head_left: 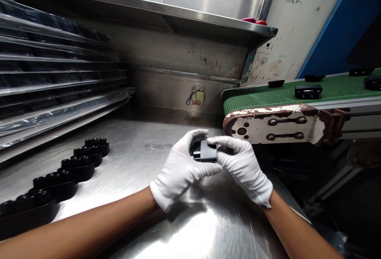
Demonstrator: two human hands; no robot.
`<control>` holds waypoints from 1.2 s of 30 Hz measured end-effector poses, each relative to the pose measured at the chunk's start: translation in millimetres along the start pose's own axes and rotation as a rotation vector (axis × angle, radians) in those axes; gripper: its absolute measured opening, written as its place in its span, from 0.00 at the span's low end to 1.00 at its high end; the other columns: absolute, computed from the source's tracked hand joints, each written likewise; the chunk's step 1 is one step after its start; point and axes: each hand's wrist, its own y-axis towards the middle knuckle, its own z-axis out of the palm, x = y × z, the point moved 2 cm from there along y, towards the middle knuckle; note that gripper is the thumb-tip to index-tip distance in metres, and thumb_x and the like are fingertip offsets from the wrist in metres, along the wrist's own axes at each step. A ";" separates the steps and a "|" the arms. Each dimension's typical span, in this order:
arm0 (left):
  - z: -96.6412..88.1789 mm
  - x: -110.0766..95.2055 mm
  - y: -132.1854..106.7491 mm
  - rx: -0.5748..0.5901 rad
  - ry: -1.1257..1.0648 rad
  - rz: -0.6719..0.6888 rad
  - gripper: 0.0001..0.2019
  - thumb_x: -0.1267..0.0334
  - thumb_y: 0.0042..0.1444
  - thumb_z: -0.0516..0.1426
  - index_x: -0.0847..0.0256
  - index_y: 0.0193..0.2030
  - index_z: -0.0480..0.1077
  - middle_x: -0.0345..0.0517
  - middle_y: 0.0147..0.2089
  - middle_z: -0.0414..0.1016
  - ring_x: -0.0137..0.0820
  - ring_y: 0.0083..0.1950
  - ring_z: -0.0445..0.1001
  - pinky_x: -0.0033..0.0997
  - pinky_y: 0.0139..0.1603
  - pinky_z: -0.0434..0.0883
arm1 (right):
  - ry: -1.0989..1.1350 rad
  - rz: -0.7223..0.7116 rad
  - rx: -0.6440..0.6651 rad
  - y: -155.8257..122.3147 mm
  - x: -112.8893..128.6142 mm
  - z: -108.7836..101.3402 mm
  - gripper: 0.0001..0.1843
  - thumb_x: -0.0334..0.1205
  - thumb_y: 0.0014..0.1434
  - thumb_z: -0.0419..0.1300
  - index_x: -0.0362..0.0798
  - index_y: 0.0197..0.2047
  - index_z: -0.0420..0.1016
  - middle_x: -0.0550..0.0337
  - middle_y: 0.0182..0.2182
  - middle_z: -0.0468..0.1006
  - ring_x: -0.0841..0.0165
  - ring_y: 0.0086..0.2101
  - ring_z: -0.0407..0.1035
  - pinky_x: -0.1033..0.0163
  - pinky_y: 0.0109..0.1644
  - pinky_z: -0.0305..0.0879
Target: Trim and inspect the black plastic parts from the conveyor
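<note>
Both my hands wear white gloves and meet above the steel table. My left hand is closed round a small black plastic part with a flat grey face, its thumb along the lower edge. From the right, the fingers of my right hand pinch the same part at its side and top. Glove fingers cover much of the part's ends. To the left stands a slanting row of black plastic parts with rounded knobs on top.
Plastic-wrapped trays are stacked at the left. A green conveyor belt on the right carries several black parts. Above the table runs a metal shelf with red items at its right end. A yellow tag hangs at the back wall.
</note>
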 end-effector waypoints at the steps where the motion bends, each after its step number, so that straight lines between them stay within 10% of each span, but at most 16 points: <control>1: 0.1 -0.5 -0.2 -0.010 0.031 -0.002 0.32 0.73 0.41 0.68 0.53 0.54 0.68 0.41 0.51 0.77 0.37 0.54 0.74 0.35 0.55 0.72 | 0.021 0.004 0.001 -0.1 -0.6 0.0 0.14 0.29 0.51 0.67 0.58 0.38 0.84 0.66 0.37 0.85 0.69 0.38 0.78 0.66 0.44 0.75; 17: 0.2 -1.4 -3.6 0.058 -0.278 -0.112 0.38 0.74 0.40 0.70 0.50 0.59 0.65 0.44 0.53 0.76 0.38 0.52 0.75 0.32 0.50 0.72 | -0.012 -0.190 -0.062 -3.1 7.7 -4.3 0.18 0.20 0.50 0.62 0.56 0.33 0.81 0.70 0.32 0.83 0.72 0.34 0.76 0.69 0.42 0.73; 30: -2.0 6.4 -2.3 0.331 -0.784 -0.278 0.20 0.65 0.61 0.57 0.52 0.60 0.67 0.49 0.54 0.75 0.40 0.53 0.75 0.42 0.55 0.71 | 0.019 -0.042 0.150 -4.1 9.3 0.6 0.09 0.24 0.51 0.64 0.49 0.29 0.76 0.68 0.27 0.76 0.74 0.28 0.69 0.69 0.34 0.65; 36: -1.7 7.5 -1.0 0.209 -0.814 -0.409 0.19 0.59 0.57 0.61 0.67 0.53 0.72 0.52 0.43 0.78 0.37 0.43 0.76 0.36 0.51 0.72 | 0.347 0.045 -0.011 -2.8 6.8 -9.8 0.10 0.24 0.50 0.65 0.49 0.28 0.73 0.70 0.24 0.74 0.76 0.24 0.66 0.70 0.28 0.62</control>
